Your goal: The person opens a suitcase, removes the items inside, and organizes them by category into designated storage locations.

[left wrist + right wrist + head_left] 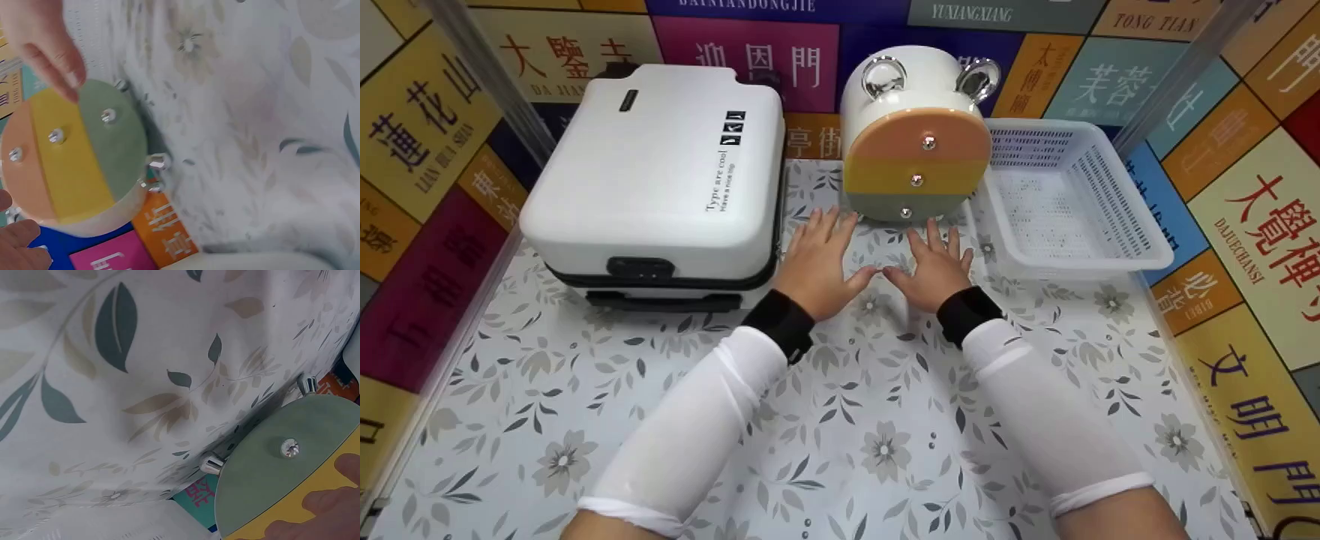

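White sleeves point(690, 435), then hands point(819, 270) point(931, 271), fingers apart, thumbtips close together, striped box point(911, 161) just beyond.

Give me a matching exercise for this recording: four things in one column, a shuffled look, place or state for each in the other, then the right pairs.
Things
1. suitcase
2. left hand
3. basket
4. cabinet

Descriptions
A. front banded in orange, yellow and green
B. slotted walls, at the right in the head view
C. black lettering on a white shell
D. fingers spread

Pairs: 1-C, 2-D, 3-B, 4-A
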`<action>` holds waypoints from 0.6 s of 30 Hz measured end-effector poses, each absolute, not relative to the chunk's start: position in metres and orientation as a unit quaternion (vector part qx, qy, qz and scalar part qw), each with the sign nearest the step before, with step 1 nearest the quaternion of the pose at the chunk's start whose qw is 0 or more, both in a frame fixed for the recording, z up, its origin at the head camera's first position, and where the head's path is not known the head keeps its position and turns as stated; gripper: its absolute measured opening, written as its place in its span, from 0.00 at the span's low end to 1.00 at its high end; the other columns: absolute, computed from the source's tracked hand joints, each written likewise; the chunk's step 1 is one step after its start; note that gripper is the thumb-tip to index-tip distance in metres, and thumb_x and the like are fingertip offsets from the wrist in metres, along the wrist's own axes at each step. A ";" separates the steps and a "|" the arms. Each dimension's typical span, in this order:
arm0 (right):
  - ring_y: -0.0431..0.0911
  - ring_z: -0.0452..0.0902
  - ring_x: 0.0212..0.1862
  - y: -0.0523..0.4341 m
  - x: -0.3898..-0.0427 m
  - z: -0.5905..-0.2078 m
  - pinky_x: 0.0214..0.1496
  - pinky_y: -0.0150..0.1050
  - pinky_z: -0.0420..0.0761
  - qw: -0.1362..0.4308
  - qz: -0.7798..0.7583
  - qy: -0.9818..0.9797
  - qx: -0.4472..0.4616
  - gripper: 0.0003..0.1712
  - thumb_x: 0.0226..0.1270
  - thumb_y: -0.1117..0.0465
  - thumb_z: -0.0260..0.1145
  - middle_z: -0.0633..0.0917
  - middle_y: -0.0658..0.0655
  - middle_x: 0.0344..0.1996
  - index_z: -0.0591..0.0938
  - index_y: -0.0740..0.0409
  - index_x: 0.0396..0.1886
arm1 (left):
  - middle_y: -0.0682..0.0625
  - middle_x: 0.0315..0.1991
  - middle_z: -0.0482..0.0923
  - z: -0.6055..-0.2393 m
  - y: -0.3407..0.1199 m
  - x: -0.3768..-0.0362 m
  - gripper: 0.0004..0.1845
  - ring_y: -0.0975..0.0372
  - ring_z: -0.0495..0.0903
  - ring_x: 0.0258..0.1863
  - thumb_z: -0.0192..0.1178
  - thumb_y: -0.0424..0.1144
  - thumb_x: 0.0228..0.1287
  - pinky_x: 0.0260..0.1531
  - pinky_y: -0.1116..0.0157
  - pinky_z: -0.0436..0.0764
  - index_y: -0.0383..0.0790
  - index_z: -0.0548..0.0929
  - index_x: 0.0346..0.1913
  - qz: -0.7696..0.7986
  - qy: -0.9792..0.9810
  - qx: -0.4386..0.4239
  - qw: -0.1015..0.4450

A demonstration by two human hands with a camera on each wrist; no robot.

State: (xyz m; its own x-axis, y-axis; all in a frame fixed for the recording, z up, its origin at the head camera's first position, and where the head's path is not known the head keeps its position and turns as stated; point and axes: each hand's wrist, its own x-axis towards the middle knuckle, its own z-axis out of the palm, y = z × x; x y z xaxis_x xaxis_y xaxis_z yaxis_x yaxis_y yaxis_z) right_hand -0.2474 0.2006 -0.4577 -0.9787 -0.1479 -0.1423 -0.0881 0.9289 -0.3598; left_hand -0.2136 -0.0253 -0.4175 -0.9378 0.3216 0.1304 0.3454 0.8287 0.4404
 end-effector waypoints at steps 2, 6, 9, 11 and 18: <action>0.71 0.27 0.85 0.203 -0.245 -0.457 0.80 0.78 0.35 0.086 -0.182 0.978 -0.058 0.51 0.76 0.32 0.58 0.40 0.65 0.87 0.53 0.50 0.87 | 0.39 0.84 0.56 -0.410 -0.035 -0.209 0.44 0.43 0.49 0.85 0.60 0.61 0.73 0.85 0.46 0.47 0.44 0.61 0.83 -0.241 -0.952 -0.183 0.048; 0.70 0.26 0.85 0.208 -0.244 -0.459 0.80 0.77 0.34 0.086 -0.188 0.977 -0.055 0.51 0.76 0.32 0.59 0.39 0.64 0.87 0.54 0.50 0.87 | 0.40 0.84 0.57 -0.394 -0.061 -0.203 0.42 0.43 0.49 0.85 0.61 0.60 0.73 0.85 0.45 0.46 0.44 0.64 0.82 -0.247 -0.946 -0.190 0.089; 0.70 0.25 0.85 0.209 -0.243 -0.461 0.80 0.77 0.33 0.084 -0.192 0.976 -0.056 0.51 0.76 0.33 0.59 0.39 0.64 0.87 0.55 0.52 0.87 | 0.40 0.84 0.56 -0.382 -0.088 -0.202 0.43 0.43 0.47 0.86 0.62 0.60 0.72 0.85 0.44 0.43 0.44 0.64 0.81 -0.258 -0.945 -0.169 0.110; 0.70 0.25 0.85 0.209 -0.243 -0.463 0.80 0.78 0.33 0.083 -0.194 0.976 -0.058 0.50 0.76 0.34 0.60 0.40 0.64 0.87 0.55 0.53 0.86 | 0.39 0.84 0.55 -0.377 -0.110 -0.203 0.44 0.41 0.46 0.85 0.65 0.60 0.70 0.85 0.43 0.41 0.43 0.64 0.81 -0.273 -0.943 -0.144 0.123; 0.70 0.24 0.85 0.210 -0.241 -0.467 0.80 0.78 0.33 0.090 -0.194 0.975 -0.059 0.50 0.76 0.34 0.59 0.40 0.65 0.87 0.55 0.54 0.86 | 0.35 0.83 0.55 -0.369 -0.182 -0.205 0.52 0.33 0.44 0.84 0.72 0.63 0.61 0.83 0.37 0.38 0.41 0.64 0.81 -0.266 -0.954 -0.052 0.128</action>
State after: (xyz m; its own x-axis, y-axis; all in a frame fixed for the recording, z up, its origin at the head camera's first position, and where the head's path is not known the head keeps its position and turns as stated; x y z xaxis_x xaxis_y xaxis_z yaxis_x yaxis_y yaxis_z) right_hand -0.2412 0.2104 -0.4667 -0.9770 -0.1500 -0.1516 -0.0806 0.9177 -0.3890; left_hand -0.2050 -0.1817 -0.3694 -0.9618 0.0311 0.2719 0.1673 0.8531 0.4942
